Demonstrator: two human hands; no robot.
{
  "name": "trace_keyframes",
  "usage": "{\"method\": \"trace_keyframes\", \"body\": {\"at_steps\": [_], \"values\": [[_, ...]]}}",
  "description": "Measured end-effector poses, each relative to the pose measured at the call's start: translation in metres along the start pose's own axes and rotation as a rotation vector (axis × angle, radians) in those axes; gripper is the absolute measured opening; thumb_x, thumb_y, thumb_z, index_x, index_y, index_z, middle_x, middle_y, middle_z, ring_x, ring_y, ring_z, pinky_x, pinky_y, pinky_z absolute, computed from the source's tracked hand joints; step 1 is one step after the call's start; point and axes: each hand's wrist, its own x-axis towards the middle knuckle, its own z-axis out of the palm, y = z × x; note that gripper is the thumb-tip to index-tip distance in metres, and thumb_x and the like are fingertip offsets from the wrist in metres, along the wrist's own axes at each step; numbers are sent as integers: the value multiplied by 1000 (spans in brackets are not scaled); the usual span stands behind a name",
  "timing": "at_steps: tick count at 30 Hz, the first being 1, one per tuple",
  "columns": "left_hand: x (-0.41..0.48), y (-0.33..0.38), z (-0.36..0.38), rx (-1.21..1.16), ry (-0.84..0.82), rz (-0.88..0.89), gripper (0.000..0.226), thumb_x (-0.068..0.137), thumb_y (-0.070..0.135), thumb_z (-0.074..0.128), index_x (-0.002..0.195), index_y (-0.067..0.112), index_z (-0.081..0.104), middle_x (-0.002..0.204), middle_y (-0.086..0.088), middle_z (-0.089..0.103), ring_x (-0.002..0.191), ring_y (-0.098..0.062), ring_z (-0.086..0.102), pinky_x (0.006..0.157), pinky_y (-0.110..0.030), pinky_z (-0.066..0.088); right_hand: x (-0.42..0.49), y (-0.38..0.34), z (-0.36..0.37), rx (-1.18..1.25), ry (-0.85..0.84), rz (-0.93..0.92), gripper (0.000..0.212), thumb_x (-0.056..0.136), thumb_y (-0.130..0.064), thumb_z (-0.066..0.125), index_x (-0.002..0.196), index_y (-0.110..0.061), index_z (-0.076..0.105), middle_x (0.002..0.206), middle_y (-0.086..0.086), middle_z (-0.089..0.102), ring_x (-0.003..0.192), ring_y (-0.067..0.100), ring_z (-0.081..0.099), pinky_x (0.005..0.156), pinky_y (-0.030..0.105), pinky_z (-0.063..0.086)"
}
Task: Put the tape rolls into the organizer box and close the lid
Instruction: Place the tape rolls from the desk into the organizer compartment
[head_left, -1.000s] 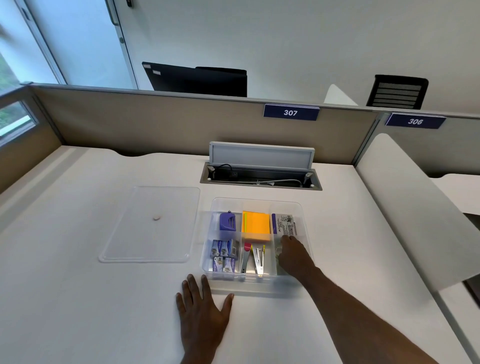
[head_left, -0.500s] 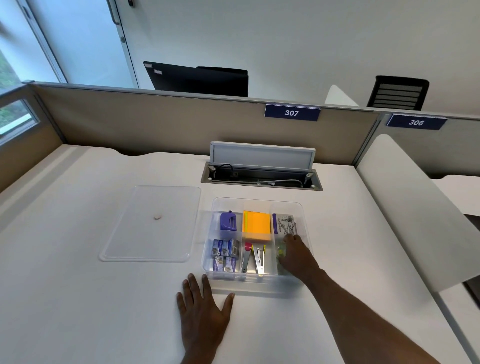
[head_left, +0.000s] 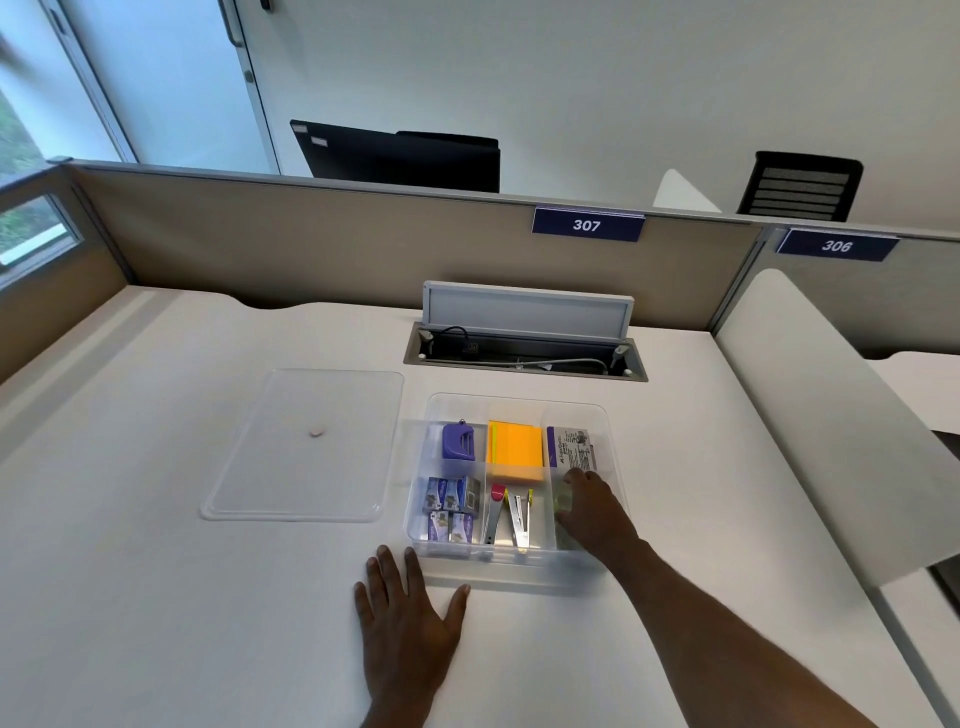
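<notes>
Right hand (head_left: 592, 506) sits low inside the front right compartment of the organizer box (head_left: 615, 457), fingers curled downward over a pale, translucent tape roll (head_left: 562, 500) that shows just to the left of the knuckles. Whether the fingers actually pinch the roll or only rest on it cannot be told; the palm hides the contact.

Directly beyond the fingertips lies a printed packet (head_left: 571, 448) in the rear right compartment. To the left of the hand, across a divider, stand two staplers (head_left: 511, 514), with orange sticky notes (head_left: 514, 451) behind them. Further left are small purple boxes (head_left: 451, 506) and a purple punch (head_left: 459, 440).

Left hand (head_left: 405, 618) lies flat on the desk (head_left: 156, 597), fingers spread, touching or just short of the front left corner of the box.

Procedure, as judged: seat the roll flat on the compartment floor, below the rim, so nothing fouls the lid. Release only once it rests. Withdraw the hand straight up to avoid dragging the packet. Keep the left hand bracing the box.

Lid (head_left: 306, 447) lies flat on the desk, well to the left of both hands, beside the box; fitting it is not yet done.
</notes>
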Motion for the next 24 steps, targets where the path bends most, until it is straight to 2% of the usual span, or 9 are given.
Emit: {"method": "trace_keyframes", "body": {"at_steps": [5, 10, 14, 17, 24], "values": [[2, 0, 1, -8, 2, 0, 99, 77, 78, 7, 139, 9, 43, 147, -25, 38, 136, -41, 37, 110, -56, 31, 0, -2, -7, -31, 11, -13, 38, 87, -17, 58, 120, -3, 48, 122, 19, 55, 108, 34, 58, 93, 41, 53], [1, 0, 3, -8, 3, 0, 100, 77, 79, 8, 140, 9, 41, 149, -25, 36, 138, -40, 35, 112, -55, 28, 1, -5, -16, -38, 136, 58, 32, 86, -5, 50, 117, 2, 50, 114, 22, 59, 100, 37, 61, 86, 40, 53], [1, -1, 5, -2, 2, -6, 101, 75, 79, 4, 144, 11, 34, 153, -22, 29, 142, -37, 27, 115, -53, 22, 3, -6, -28, -41, -7, 181, 33, 82, -8, 57, 113, 3, 56, 114, 22, 64, 101, 35, 64, 83, 37, 55], [1, -2, 5, -10, 6, -4, 102, 74, 80, 4, 145, 12, 32, 154, -22, 27, 143, -37, 25, 116, -52, 20, 3, -8, -30, -86, -110, 172, 37, 81, -9, 59, 116, 3, 57, 116, 22, 66, 100, 34, 67, 81, 35, 56], [1, -1, 5, -4, 4, -7, 106, 72, 80, -4, 146, 12, 28, 156, -21, 23, 144, -35, 21, 118, -51, 18, -7, -8, -17, -207, -190, 157, 42, 82, -11, 60, 120, 3, 48, 118, 19, 64, 107, 35, 65, 87, 41, 54]]}}
